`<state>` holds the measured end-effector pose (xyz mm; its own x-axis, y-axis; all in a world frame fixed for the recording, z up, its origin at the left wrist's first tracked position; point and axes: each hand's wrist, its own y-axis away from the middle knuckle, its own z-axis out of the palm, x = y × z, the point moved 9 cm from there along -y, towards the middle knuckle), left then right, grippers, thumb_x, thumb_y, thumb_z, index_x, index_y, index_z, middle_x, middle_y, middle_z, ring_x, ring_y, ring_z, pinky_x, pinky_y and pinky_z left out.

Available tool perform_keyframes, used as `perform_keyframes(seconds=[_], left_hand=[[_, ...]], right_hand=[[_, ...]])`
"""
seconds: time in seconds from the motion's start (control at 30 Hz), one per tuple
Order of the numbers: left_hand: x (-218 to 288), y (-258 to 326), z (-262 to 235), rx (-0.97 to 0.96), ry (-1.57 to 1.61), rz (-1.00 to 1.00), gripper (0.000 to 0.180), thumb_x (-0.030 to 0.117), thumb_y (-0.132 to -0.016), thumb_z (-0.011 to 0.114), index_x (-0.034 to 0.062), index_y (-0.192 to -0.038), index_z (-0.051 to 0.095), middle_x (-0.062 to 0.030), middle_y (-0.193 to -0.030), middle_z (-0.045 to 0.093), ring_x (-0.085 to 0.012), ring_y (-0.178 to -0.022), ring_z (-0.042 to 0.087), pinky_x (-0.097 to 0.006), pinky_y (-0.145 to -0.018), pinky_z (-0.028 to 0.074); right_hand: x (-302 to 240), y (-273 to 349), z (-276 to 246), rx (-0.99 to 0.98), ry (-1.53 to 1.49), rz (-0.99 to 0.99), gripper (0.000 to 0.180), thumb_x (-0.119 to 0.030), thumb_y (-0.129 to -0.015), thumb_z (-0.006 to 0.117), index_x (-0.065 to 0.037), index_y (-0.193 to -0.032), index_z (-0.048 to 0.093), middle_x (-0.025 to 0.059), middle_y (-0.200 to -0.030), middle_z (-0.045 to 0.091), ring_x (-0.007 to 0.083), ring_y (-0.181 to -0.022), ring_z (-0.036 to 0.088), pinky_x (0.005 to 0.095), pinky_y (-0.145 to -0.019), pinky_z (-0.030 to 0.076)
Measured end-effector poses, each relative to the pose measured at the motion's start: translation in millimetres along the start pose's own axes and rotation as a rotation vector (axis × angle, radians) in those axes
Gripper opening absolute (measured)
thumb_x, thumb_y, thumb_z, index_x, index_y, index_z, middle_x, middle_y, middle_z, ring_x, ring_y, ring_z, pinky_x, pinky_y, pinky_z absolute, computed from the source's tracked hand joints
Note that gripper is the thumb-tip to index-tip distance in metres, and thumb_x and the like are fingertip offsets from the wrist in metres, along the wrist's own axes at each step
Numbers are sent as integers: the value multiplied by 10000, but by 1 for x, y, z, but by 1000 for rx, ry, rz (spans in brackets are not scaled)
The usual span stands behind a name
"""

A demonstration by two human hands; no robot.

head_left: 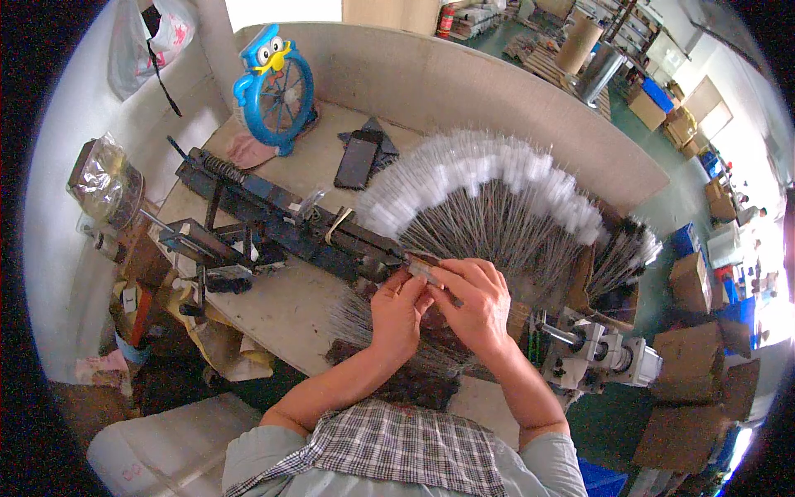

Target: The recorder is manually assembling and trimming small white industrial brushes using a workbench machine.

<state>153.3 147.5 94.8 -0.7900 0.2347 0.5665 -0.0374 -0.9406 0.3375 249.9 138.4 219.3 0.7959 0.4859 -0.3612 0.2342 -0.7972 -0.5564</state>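
Both hands meet in front of me at the near right end of a long dark metal machine. My right hand is closed, its thumb and forefinger pinching a small pale grey piece whose kind I cannot make out. My left hand is closed too, fingertips pressed together just below that piece; what lies between them is hidden. A wide fan of wire-stemmed brushes with white bristle heads spreads just beyond my hands. Thin wires lie beside my left hand.
A phone lies on the table behind the machine, near a blue bird-shaped fan. A metal motor-like device stands at right, below a box of dark-tipped brushes. A low partition borders the table's far side.
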Motion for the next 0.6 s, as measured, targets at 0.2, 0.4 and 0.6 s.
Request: perform_keyframes(seconds=[0.2,0.4,0.6], left_hand=[[5,1,8,-43,-55,19,153,59,-867,509,-8,-1001,538,-99,-992,577,-173,-868,588,-296,-787,502],[5,6,6,-44,146,-64,313,275,-941,398,5,-1058,506,-116,-1021,568,-225,-943,569,-369,-864,475],[-3,9,6,-99,68,-129,482,456,-931,369,29,-1132,463,-147,-1122,539,-268,-1034,538,-407,-923,440]], right_hand=[[9,-2,-12,-97,105,66,288,-242,-685,697,-100,-933,659,21,-928,625,223,-892,566,358,-758,442],[6,13,-4,-176,115,12,84,-173,-699,648,-104,-746,637,29,-716,578,237,-805,552,375,-718,438],[6,17,-12,-212,113,98,149,-156,-705,676,-82,-834,658,50,-794,621,233,-849,562,354,-757,439]])
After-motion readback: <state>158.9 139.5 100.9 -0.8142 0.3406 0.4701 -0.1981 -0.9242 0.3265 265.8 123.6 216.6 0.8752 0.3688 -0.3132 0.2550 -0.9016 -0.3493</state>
